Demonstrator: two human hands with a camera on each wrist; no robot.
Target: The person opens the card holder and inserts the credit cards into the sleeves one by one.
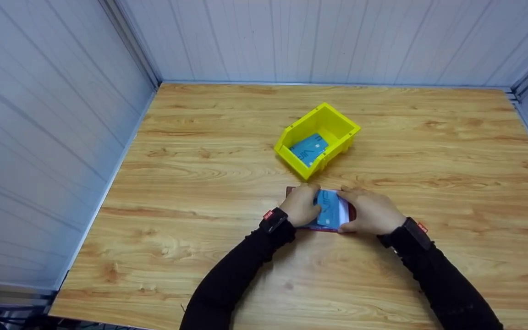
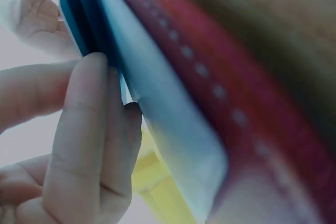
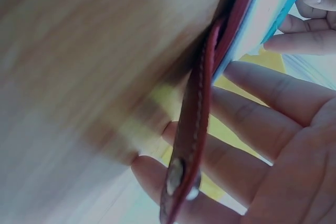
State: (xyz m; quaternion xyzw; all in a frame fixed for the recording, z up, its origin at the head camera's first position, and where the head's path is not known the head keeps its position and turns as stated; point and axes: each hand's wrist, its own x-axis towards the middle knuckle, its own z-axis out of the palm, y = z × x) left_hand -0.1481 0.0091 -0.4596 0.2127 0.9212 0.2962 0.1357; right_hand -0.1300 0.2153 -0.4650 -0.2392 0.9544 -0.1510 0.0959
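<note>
A reddish-brown card holder (image 1: 352, 213) lies open on the table, with whitish sleeves (image 2: 163, 124) inside. In the head view a blue card (image 1: 328, 206) lies over the sleeves. My left hand (image 1: 301, 205) pinches this card at its left side; the left wrist view shows fingers (image 2: 84, 124) against the card's dark-striped face. At the holder's right end my right hand (image 1: 371, 211) grips it, thumb at the near edge and fingers at the far edge. A strap with a metal snap (image 3: 176, 176) hangs in front of the right fingers. Part of the holder is hidden under the left hand.
Just beyond the hands stands a yellow open-front bin (image 1: 332, 123), with blue cards (image 1: 310, 149) lying in it. The wood-grain table (image 1: 190, 183) is bounded by white panel walls (image 1: 264, 41) at the back and sides.
</note>
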